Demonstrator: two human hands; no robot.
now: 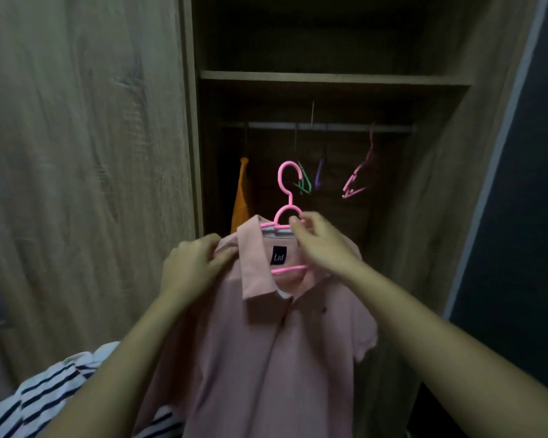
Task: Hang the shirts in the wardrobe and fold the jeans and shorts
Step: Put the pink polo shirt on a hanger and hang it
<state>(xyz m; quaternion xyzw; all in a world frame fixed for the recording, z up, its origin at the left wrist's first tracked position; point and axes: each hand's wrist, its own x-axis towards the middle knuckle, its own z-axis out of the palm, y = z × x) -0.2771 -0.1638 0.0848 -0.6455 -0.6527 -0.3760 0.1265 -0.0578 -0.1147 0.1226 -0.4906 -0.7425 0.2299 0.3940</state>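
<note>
Here both hands grip: left hand [192, 267] pink shirt [266, 358], right hand [321, 245] pink hanger [287, 197]

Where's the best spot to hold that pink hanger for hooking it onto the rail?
Grip the pink hanger at the neck just under its hook, from the right side, where the right hand pinches it. That leaves the hook free and upright while the pink shirt hangs below.

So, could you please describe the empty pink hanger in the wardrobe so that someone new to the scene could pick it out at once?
Look into the open wardrobe, below its shelf, to the rail. The empty pink hanger hangs tilted at the rail's right end, right of the green hanger and purple hanger. Unlike the pink hanger in the right hand, it carries no shirt.
</note>
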